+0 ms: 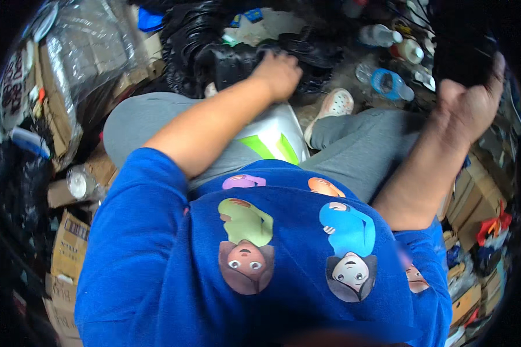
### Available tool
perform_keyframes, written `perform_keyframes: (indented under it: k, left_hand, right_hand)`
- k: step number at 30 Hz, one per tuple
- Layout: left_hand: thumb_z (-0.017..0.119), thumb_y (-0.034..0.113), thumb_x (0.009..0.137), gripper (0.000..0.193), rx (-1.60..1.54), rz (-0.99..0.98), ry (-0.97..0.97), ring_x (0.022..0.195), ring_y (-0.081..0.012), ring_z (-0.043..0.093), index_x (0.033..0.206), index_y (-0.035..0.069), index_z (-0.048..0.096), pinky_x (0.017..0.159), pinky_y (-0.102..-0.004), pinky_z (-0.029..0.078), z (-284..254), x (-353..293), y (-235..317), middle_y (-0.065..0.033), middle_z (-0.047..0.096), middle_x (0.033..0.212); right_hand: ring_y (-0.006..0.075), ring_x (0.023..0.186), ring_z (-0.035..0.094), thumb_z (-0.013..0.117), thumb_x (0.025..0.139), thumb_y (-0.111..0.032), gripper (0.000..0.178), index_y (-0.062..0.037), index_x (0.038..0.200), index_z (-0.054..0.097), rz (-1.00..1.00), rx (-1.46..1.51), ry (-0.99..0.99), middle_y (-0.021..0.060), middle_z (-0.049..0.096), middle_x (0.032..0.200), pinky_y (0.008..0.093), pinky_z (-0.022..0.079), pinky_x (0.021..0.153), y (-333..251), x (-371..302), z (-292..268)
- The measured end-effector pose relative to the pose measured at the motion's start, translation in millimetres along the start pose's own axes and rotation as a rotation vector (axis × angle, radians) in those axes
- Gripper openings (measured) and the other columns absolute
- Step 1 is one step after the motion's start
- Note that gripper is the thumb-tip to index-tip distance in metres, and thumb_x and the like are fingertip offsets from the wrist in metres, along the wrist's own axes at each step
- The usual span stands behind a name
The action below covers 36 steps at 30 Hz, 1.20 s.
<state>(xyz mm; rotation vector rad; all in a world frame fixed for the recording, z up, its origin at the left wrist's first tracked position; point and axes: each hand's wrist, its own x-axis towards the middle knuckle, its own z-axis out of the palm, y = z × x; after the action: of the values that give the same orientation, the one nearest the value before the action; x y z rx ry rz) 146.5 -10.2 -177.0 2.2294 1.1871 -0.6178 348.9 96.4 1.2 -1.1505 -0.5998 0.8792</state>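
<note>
My left hand (278,74) reaches out ahead of my knees, over the rim of a black plastic bag (234,63). Its fingers curl downward, and what lies under them is hidden. Up at the right, my right hand (468,107) is raised and grips a large, dark, black thing (460,49); its edge melts into the shadow, so its kind is unclear. One digit stretches along the side of that thing, and the other fingers are mostly behind it. Between my legs is a white thing with green print (275,136), partly covered by my left forearm.
Plastic bottles lie ahead on the right, among them a blue-labelled bottle (391,85) and a clear bottle (379,36). Clear plastic film (87,49) covers cardboard at left. A cardboard box (69,246) and a plastic cup (81,184) sit lower left. More cardboard (474,196) lies at right.
</note>
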Motion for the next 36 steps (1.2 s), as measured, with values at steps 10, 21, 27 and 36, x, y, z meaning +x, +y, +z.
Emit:
perform_keyframes:
  k: [10,21,27,36]
  left_hand:
    - [0.042,0.02,0.084,0.047,-0.195,-0.029,-0.216,0.133,-0.0362,0.016,0.13,0.009,0.041,0.102,-0.0599,0.014,30.7,-17.1,55.8,-0.0155,0.02,0.144]
    - [0.046,0.019,0.079,0.052,-0.421,-0.241,-0.423,0.128,-0.0425,0.023,0.131,0.012,0.04,0.097,-0.066,0.016,3.2,-38.9,53.9,-0.0146,0.02,0.144]
    - [0.043,0.021,0.082,0.048,-0.362,-0.197,-0.508,0.124,-0.0417,0.032,0.129,0.008,0.042,0.097,-0.0673,0.013,12.2,-34.2,23.6,-0.0159,0.034,0.136]
    - [0.054,0.028,0.076,0.031,-0.53,-0.765,-0.037,0.098,-0.0329,0.058,0.097,0.007,0.065,0.086,-0.0481,0.041,19.2,-51.5,-60.6,-0.0161,0.061,0.103]
  right_hand:
    - [0.0302,0.093,0.058,0.05,0.087,-0.021,0.028,0.0003,0.105,0.056,0.133,0.012,-0.212,0.0153,0.06,0.104,0.0425,0.047,0.087,23.1,13.6,9.4]
    - [0.023,0.086,0.063,0.059,0.08,-0.011,0.027,-0.0011,0.105,0.058,0.085,0.024,-0.159,0.012,0.063,0.098,0.0336,0.052,0.078,26.4,4.0,24.4]
    - [0.0301,0.091,0.061,0.053,0.084,-0.018,0.029,-0.0011,0.108,0.056,0.177,0.096,-0.241,0.0144,0.062,0.101,0.0416,0.051,0.082,21.8,7.5,26.9]
    - [0.0314,0.102,0.055,0.051,0.086,-0.026,0.036,-0.0033,0.114,0.053,0.235,0.08,-0.286,0.0145,0.057,0.112,0.0453,0.044,0.089,12.6,-8.3,40.3]
